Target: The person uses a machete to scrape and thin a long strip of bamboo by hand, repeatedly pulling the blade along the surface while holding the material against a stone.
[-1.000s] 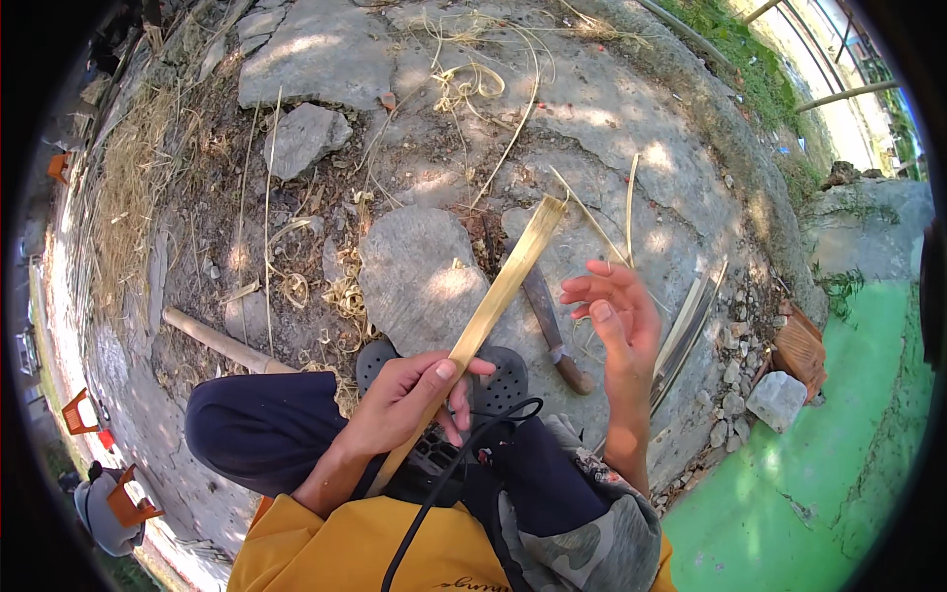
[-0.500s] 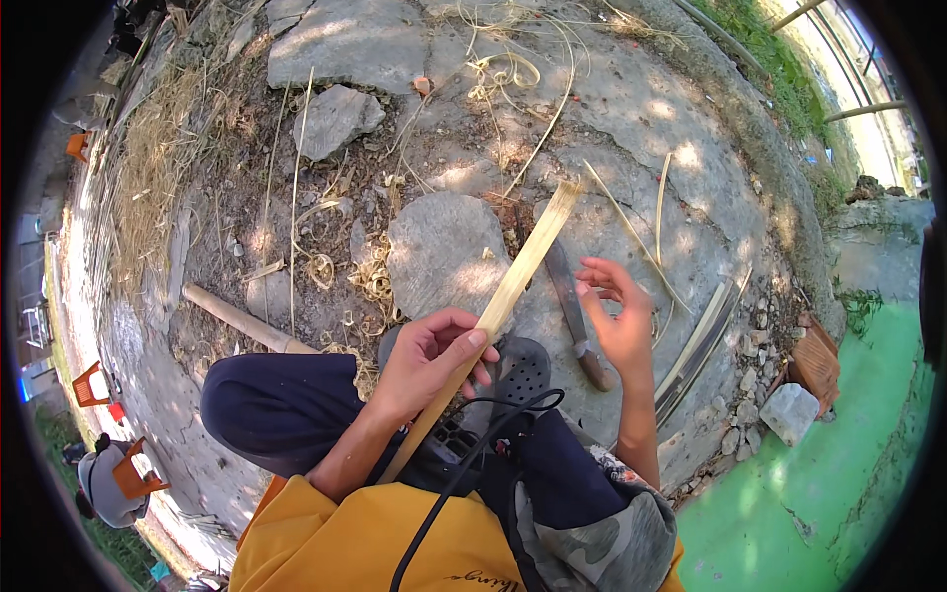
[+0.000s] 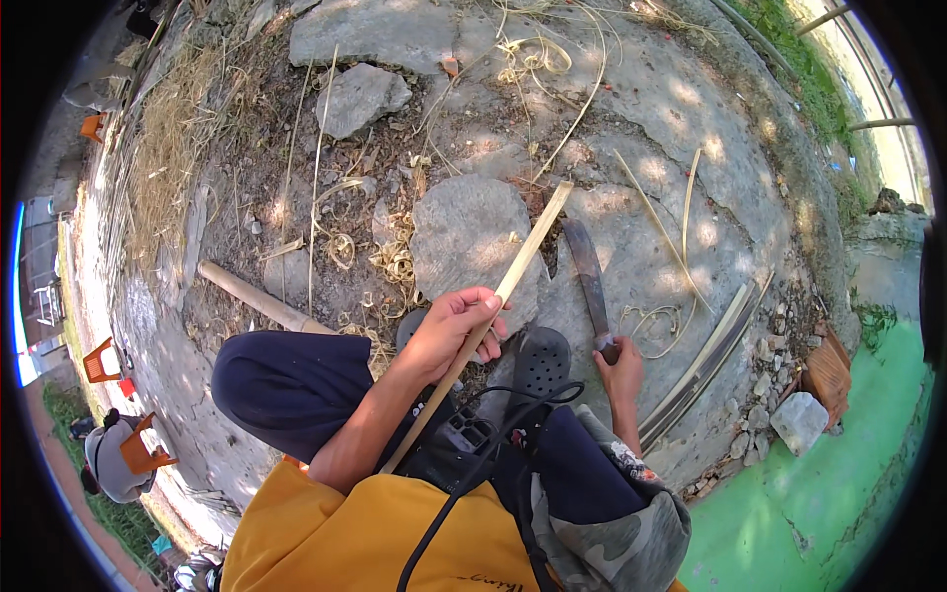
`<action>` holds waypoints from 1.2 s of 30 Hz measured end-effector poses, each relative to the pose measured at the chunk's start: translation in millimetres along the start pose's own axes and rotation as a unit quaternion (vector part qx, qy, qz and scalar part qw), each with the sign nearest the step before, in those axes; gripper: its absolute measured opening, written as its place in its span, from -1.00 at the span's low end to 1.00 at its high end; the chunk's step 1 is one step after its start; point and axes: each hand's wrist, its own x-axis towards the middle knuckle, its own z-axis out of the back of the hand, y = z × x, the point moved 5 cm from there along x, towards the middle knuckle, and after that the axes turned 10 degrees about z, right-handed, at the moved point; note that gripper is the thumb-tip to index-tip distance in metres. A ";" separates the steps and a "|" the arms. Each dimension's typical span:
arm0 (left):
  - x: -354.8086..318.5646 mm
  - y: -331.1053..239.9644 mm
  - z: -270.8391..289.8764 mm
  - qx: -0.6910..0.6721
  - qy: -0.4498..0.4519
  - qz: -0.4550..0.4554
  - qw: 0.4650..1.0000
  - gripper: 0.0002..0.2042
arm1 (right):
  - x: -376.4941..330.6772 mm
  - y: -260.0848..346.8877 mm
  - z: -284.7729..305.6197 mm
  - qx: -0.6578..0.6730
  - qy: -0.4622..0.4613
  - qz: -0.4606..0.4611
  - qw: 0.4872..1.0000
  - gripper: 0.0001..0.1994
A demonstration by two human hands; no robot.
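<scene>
My left hand (image 3: 456,329) grips a long pale bamboo strip (image 3: 528,249) near its middle; the strip slants from my lap up and to the right over a flat grey stone (image 3: 464,237). My right hand (image 3: 619,367) is closed on the handle of a dark, broad-bladed knife (image 3: 586,268) that lies flat on the stone ground, blade pointing away from me. My knees in dark trousers and a black perforated sandal (image 3: 541,361) sit just below both hands.
A bundle of split bamboo strips (image 3: 708,357) lies to the right. A round bamboo pole (image 3: 258,299) rests left of my knee. Curled shavings (image 3: 395,262) and loose stones litter the ground. A person in a cap (image 3: 110,459) sits at the lower left beside orange chairs.
My right hand dropped from open in the air to the ground and closed on the knife handle. The left hand kept hold of the bamboo strip.
</scene>
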 end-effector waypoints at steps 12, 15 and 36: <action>-9.7 -11.6 -14.7 -0.240 0.262 0.056 0.933 -0.74 | -1.2 5.1 -2.0 0.002 -0.050 0.012 0.999 -0.50; -8.2 -10.9 -17.6 -0.253 0.273 0.066 0.926 -0.70 | -2.2 4.5 -1.8 0.005 -0.052 0.016 0.999 -0.50; -42.1 63.8 42.6 0.204 -0.027 0.185 0.961 -0.80 | 9.7 19.3 26.5 0.058 0.034 0.025 0.997 -0.52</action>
